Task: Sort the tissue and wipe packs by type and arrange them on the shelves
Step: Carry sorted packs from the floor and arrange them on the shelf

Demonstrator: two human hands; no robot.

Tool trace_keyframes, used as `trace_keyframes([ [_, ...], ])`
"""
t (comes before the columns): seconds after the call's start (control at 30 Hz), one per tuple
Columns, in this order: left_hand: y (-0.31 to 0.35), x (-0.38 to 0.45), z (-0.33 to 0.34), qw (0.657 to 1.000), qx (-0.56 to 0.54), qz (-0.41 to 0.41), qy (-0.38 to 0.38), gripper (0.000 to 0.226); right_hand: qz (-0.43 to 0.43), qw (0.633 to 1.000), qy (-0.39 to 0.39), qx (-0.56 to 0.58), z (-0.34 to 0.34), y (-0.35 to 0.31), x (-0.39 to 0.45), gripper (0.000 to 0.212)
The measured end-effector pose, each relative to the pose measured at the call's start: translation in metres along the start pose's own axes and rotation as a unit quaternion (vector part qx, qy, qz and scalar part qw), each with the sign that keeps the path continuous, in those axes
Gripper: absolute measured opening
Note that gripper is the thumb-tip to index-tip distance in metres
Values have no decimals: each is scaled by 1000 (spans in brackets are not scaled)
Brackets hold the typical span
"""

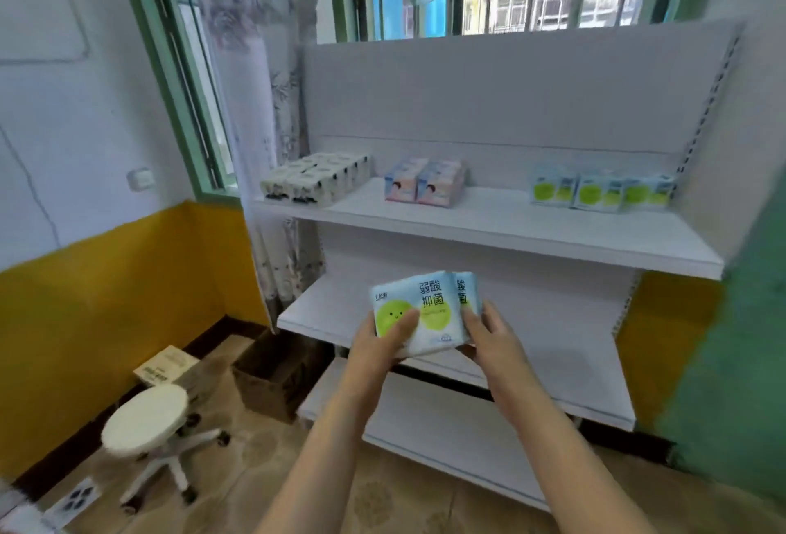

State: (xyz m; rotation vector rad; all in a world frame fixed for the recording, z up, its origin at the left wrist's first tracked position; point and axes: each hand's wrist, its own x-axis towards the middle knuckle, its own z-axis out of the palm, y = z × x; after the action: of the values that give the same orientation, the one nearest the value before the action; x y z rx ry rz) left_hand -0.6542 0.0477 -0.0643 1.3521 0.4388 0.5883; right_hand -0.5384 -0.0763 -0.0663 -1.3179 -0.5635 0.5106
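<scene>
Two hands grip wipe packs in front of a white shelving unit. The left hand (pixel 385 342) curls its fingers (pixel 404 321) around the front green-dot wipe pack (pixel 419 312), thumb across its face. The right hand (pixel 489 336) pinches a second matching pack (pixel 465 291) just behind it. Both packs hover before the middle shelf (pixel 553 321). On the upper shelf (pixel 489 223), at 10 o'clock sit white tissue packs (pixel 314 178), at 12 o'clock pink-and-blue packs (pixel 423 182), at 2 o'clock more green-dot packs (pixel 599 189). A white stool (pixel 144 421) stands at 8 o'clock.
</scene>
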Motion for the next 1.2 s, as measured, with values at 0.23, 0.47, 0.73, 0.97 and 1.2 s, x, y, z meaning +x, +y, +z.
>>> trace_keyframes([
  [0.23, -7, 53, 139, 997, 24, 0, -73, 25, -31, 997, 73, -1, -137, -27, 26, 18],
  [0.47, -21, 119, 216, 991, 29, 4, -131, 45, -38, 990, 133, 0, -214, -35, 67, 23],
  [0.73, -27, 215, 277, 981, 23, 2, -190, 31, -61, 973, 217, -46, -269, -51, 135, 23],
  [0.97, -31, 292, 342, 969, 44, 2, -241, 30, -50, 955, 273, -106, -338, -67, 187, 20],
  [1.2, -47, 365, 411, 968, 42, -2, -247, 27, -32, 955, 270, -117, -414, -67, 262, 23],
])
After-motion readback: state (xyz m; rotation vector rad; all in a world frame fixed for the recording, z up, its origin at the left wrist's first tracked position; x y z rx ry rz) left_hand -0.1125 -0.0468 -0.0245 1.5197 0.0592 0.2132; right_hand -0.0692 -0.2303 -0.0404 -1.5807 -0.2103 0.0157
